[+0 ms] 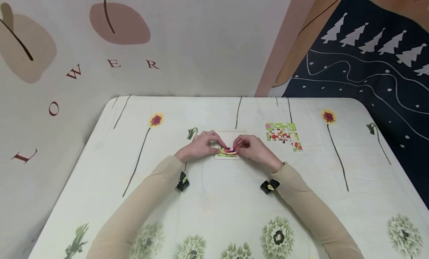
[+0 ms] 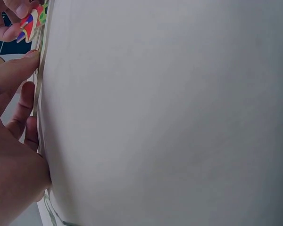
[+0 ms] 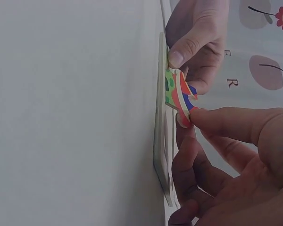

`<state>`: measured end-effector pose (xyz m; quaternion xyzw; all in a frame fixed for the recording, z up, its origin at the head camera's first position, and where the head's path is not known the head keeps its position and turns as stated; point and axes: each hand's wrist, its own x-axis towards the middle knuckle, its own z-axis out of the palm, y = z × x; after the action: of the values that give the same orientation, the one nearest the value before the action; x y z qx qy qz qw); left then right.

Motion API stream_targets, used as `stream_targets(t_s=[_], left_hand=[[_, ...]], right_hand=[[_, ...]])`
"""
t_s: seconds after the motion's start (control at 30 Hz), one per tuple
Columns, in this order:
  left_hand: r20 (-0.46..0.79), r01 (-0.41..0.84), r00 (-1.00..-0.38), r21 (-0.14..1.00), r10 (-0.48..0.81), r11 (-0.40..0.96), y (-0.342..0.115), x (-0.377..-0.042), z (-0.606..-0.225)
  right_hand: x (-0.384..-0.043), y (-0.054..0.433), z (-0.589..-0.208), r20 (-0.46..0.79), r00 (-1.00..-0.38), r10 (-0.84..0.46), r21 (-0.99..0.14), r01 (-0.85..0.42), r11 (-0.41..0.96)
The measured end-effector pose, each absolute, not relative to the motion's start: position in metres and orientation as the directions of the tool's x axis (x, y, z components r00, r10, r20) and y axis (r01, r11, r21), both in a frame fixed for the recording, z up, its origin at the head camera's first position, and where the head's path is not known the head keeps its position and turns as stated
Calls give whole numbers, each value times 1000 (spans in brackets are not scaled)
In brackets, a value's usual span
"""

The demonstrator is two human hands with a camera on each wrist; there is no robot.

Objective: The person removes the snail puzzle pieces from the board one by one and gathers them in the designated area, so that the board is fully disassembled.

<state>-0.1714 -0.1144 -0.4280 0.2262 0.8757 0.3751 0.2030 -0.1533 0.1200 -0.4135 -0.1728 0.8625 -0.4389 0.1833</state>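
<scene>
A small wooden puzzle board (image 1: pixel 232 132) with a pale rim lies on the table in front of me. My right hand (image 1: pixel 252 147) pinches a puzzle piece (image 3: pixel 181 94) in red, blue, white and spotted green between thumb and forefinger. The piece tilts up from the board at its near part. From the other side, my left hand (image 1: pixel 203 145) rests at the board, its thumb pressing by the green edge and its forefinger close to the piece's far end. In the left wrist view the left thumb (image 2: pixel 19 73) lies straight along the board's edge.
To the right of the board, a joined patch of puzzle pieces (image 1: pixel 280 128) in green, red and white lies on the table, one piece (image 1: pixel 296 146) jutting from its lower corner. The white tablecloth (image 1: pixel 221 199) is printed with flowers. Behind it rises a printed cloth backdrop (image 1: pixel 207 46).
</scene>
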Motion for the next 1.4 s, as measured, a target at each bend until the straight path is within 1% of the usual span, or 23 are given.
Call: stream_targets(t_s=[0.43,0.6,0.77,1.0,1.4], left_hand=[[-171,252,-812,760,558,599,-115,-172,-431],[-173,249,-813,760,556,600,-115,-171,-431],[-168,254,-813,759,557,600,-115,-171,-429],[-164,257,-814,758,557,599,-115,-170,-427],[-165,248,-812,771,560,587,-115,-170,-428]], right_hand=[[-154,126,-413,-157,-852,-500,-883,-106,458],[-156,130,-412,-174,-851,-495,-885,-85,458],[-157,136,-412,-167,-855,-491,-878,-97,468],[-159,146,-411,-186,-872,-453,-863,-75,500],[-161,173,-410,-176,-893,-414,-856,-69,512]])
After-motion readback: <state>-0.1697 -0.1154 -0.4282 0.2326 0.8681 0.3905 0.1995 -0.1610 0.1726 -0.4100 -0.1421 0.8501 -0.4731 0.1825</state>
